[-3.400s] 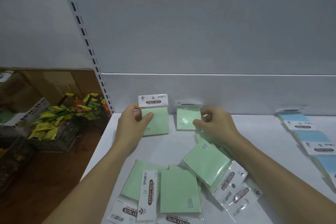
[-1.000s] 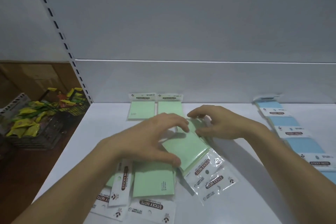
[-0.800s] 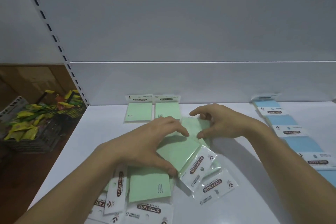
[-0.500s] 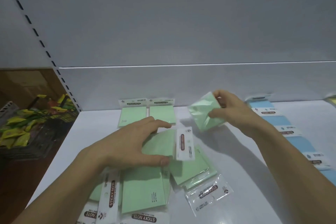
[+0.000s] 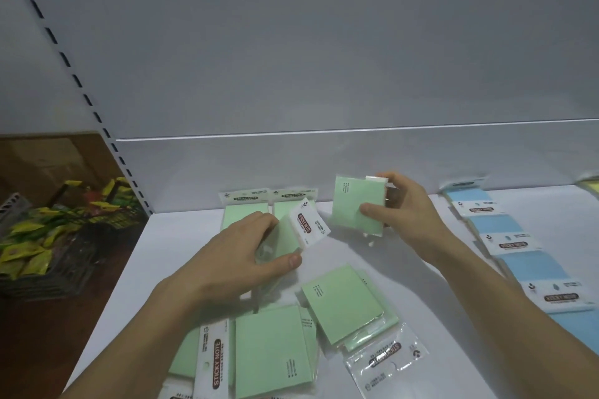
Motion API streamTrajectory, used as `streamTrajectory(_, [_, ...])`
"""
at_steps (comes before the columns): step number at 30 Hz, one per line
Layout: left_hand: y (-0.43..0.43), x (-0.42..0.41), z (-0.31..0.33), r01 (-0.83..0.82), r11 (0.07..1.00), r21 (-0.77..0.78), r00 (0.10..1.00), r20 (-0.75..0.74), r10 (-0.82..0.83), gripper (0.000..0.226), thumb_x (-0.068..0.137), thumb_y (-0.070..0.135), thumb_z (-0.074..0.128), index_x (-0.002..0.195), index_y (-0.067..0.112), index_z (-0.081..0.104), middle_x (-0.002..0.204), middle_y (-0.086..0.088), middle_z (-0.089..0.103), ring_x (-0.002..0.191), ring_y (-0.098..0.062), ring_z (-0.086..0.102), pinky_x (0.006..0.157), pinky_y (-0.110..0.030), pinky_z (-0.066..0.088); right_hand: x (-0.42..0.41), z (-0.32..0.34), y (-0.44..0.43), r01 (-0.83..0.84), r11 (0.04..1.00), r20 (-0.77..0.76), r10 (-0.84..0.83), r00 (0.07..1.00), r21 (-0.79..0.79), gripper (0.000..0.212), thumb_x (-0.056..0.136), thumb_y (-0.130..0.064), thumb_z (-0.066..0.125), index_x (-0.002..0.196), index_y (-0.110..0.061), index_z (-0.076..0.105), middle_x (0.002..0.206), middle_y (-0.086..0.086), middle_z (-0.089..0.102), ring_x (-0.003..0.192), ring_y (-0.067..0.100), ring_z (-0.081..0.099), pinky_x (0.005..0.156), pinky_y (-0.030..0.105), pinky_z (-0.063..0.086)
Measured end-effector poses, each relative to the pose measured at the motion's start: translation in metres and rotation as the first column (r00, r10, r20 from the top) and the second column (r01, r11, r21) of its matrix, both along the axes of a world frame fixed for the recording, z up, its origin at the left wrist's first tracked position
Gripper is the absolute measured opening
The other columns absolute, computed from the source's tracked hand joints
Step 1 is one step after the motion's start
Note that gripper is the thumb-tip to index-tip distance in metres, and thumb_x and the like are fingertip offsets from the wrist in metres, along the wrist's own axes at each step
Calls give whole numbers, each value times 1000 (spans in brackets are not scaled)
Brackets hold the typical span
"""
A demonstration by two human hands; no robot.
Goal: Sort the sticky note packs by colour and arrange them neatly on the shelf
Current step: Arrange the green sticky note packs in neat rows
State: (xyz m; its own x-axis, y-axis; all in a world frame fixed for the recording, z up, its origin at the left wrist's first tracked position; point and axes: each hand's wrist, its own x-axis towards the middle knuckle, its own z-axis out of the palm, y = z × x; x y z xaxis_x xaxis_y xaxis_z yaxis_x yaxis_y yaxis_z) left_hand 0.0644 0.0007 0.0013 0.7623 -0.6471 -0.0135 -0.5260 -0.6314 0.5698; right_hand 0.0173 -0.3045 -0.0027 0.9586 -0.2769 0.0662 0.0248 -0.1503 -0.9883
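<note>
Green packs [image 5: 353, 204]: left hand [image 5: 240, 256] and right hand [image 5: 405, 214] now each grip one lifted off pile [image 5: 272, 353], row [image 5: 244, 201] behind it next.

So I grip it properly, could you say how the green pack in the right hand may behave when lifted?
Probably light: the right hand holds the green pack aloft by fingertips. The pad looks stiff; its plastic sleeve may slip.

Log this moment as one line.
left hand grips tilted green pack | right hand grips raised green pack | two back-row packs placed
</note>
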Motion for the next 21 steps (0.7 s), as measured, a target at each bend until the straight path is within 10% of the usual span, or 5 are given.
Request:
streamTrajectory(7, [1, 0, 0, 5, 1000, -5, 1000, 24, -4, 47, 73, 86, 52, 98, 47, 48, 103, 23, 55, 88, -4, 56, 69, -33, 54, -4, 10, -3, -108, 917, 83, 151, 985, -384, 29, 77, 1, 71, 89, -25, 63, 88, -10, 67, 87, 24, 63, 73, 39, 52])
streamTrajectory(14, [-1, 4, -1, -40, 998, 58, 997, 68, 36, 55, 70, 90, 47, 104, 47, 45, 107, 26, 54, 92, 1, 55, 75, -33, 54, -4, 6, -22, -56, 550, 28, 143, 989, -833, 40, 71, 1, 80, 88, -32, 68, 122, -4, 63, 115, 20, 56, 89, 22, 38])
streamTrajectory(21, [-2, 7, 2, -161, 983, -90, 985, 52, 166, 63, 69, 89, 50, 115, 45, 47, 112, 29, 58, 96, 5, 56, 77, -36, 56, 3, 4, -35, 208, 372, 208, -41, 977, -905, 52, 59, 9, 84, 97, -25, 73, 136, 12, 51, 119, 37, 50, 93, 49, 48])
